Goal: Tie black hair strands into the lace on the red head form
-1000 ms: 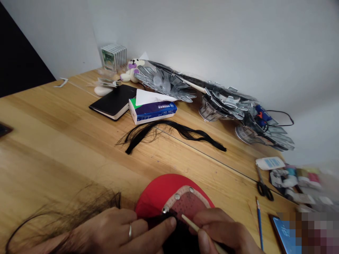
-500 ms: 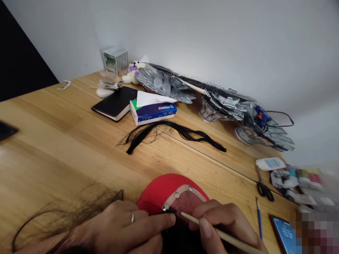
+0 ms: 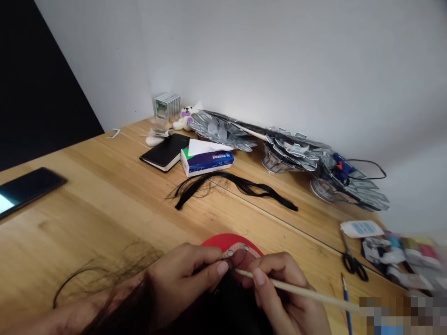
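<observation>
My left hand (image 3: 185, 274) pinches a lock of black hair (image 3: 223, 307) between thumb and fingers, just over the mesh panel (image 3: 240, 256) of a red cap (image 3: 226, 239). My right hand (image 3: 279, 298) grips a thin wooden stick (image 3: 300, 291), whose tip reaches the hair at that panel. Most of the cap lies hidden under my hands and the hair. Fine loose strands of hair (image 3: 104, 274) spread over the wooden table (image 3: 104, 218) to the left. A separate black hair hank (image 3: 226, 184) lies farther ahead.
Behind the hank are a tissue box (image 3: 206, 163) and a black notebook (image 3: 165, 151). Banknote-covered fan shapes (image 3: 296, 156) line the wall. To the right lie scissors (image 3: 353, 263) and a thin paintbrush (image 3: 345, 298); a phone (image 3: 28, 186) lies at the left.
The view has tilted upward, so less of the red cap shows. My hands have drawn closer together over the mesh, and the stick now lies flatter, pointing right.
</observation>
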Tool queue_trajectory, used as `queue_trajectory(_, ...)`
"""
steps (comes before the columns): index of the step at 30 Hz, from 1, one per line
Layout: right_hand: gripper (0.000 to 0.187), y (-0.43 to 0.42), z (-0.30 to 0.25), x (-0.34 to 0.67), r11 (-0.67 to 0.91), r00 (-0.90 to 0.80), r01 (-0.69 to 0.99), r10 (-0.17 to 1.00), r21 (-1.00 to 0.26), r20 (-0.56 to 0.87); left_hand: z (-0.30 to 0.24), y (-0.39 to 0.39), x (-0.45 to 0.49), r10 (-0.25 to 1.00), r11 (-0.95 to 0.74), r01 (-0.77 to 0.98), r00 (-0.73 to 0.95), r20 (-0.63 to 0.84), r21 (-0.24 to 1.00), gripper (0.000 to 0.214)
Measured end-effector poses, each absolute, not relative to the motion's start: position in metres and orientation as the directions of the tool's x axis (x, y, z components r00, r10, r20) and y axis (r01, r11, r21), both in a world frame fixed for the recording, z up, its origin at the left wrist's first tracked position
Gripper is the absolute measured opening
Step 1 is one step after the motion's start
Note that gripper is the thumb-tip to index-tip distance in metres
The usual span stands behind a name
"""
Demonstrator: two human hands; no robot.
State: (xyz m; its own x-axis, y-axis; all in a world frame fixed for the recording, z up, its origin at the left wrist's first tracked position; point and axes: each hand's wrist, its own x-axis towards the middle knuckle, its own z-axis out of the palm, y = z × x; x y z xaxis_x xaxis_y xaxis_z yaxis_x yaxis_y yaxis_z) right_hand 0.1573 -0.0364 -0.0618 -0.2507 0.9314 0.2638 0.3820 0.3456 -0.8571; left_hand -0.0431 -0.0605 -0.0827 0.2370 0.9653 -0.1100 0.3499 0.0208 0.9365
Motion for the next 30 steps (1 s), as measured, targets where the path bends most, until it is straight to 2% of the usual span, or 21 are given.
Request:
queue_trajectory(5, 0.020, -0.032, -0.061, 0.160, 0.361, -0.337, 0.377, 0.911, -0.853, 0.236, -0.078, -0.051, -0.043, 0.943, 0.001, 0.383, 0.308, -0.129, 0.924, 0.041)
queue_trajectory(8, 0.022, -0.035, -0.061, 0.155, 0.304, -0.266, 0.343, 0.939, -0.888, 0.219, -0.072, -0.049, -0.044, 0.939, -0.020, 0.471, 0.312, -0.145, 0.882, 0.042)
queue_trajectory(12, 0.025, -0.039, -0.060, 0.149, 0.241, -0.225, 0.250, 0.956, -0.938, 0.186, -0.063, -0.049, -0.045, 0.944, -0.079, 0.635, 0.295, -0.147, 0.769, 0.039)
queue_trajectory(16, 0.024, -0.038, -0.059, 0.149, 0.237, -0.232, 0.241, 0.956, -0.941, 0.182, -0.056, -0.052, -0.044, 0.944, -0.164, 0.767, 0.305, -0.128, 0.621, 0.037)
queue_trajectory(23, 0.024, -0.034, -0.061, 0.155, 0.250, -0.287, 0.253, 0.942, -0.935, 0.174, -0.049, -0.055, -0.045, 0.933, -0.261, 0.869, 0.339, -0.121, 0.421, 0.033)
queue_trajectory(30, 0.020, -0.032, -0.057, 0.157, 0.241, -0.310, 0.252, 0.937, -0.937, 0.158, -0.054, -0.056, -0.054, 0.924, -0.261, 0.853, 0.356, -0.139, 0.451, 0.037)
